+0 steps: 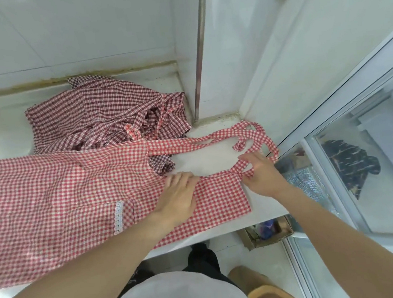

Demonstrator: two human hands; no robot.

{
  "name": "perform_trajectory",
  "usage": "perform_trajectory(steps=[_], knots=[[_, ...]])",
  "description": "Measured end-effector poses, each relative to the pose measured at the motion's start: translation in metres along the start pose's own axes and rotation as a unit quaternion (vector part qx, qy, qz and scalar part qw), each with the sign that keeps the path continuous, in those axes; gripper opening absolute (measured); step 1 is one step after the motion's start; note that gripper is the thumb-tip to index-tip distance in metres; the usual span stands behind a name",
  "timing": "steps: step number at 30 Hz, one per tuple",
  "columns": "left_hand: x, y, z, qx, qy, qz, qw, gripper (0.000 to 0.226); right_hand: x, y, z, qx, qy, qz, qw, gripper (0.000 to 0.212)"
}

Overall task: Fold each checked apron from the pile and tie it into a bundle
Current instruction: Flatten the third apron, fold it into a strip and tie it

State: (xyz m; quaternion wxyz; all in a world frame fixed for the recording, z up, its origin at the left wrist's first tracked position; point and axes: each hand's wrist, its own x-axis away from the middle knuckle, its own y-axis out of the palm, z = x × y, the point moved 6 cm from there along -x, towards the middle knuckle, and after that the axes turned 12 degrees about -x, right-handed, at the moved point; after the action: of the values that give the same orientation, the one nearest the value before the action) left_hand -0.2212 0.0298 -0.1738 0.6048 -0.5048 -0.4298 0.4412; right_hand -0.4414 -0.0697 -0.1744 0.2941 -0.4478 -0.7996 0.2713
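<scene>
Presently, one red-and-white checked apron (pixel 59 200) lies spread flat across the white counter (pixel 210 157), its body running off the left edge of the view and its bib end toward the right. A pocket with a white lace trim (pixel 118 216) shows on the near part of the cloth.

The left hand (pixel 178 196) rests palm down on the bib, fingers straight and together, pressing the fabric against the counter; it grasps nothing. The right hand (pixel 260 176) sits just beside it at the bib's right corner, where the neck strap (pixel 249 134) joins. Its thumb and fingers appear to pinch the strap at that junction, the forefinger extended over the band. The strap itself runs in a loose, twisted loop over the counter toward the wall corner and the window frame.

Behind the spread apron, against the tiled wall (pixel 60 37), lies the pile of checked aprons (pixel 105 114), crumpled, in darker and lighter red checks, with ties tangled at its right side. The pile touches the far edge of the spread apron.

Right of the counter stands a sliding glass window (pixel 371 156). Below the counter edge a small cardboard box (pixel 266 235) sits on the floor, and a wooden stool (pixel 269 293) stands near the person's feet.
</scene>
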Motion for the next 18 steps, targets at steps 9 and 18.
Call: perform_trajectory(steps=[9, 18], knots=[[-0.042, 0.008, -0.008, 0.022, -0.034, -0.157, 0.987, 0.023, -0.022, 0.002, 0.004, 0.207, 0.026, -0.192, 0.959, 0.013], [-0.046, 0.009, -0.026, 0.018, -0.071, -0.226, 0.971, 0.022, -0.051, -0.011, -0.004, 0.147, 0.060, -0.178, 0.971, 0.017]])
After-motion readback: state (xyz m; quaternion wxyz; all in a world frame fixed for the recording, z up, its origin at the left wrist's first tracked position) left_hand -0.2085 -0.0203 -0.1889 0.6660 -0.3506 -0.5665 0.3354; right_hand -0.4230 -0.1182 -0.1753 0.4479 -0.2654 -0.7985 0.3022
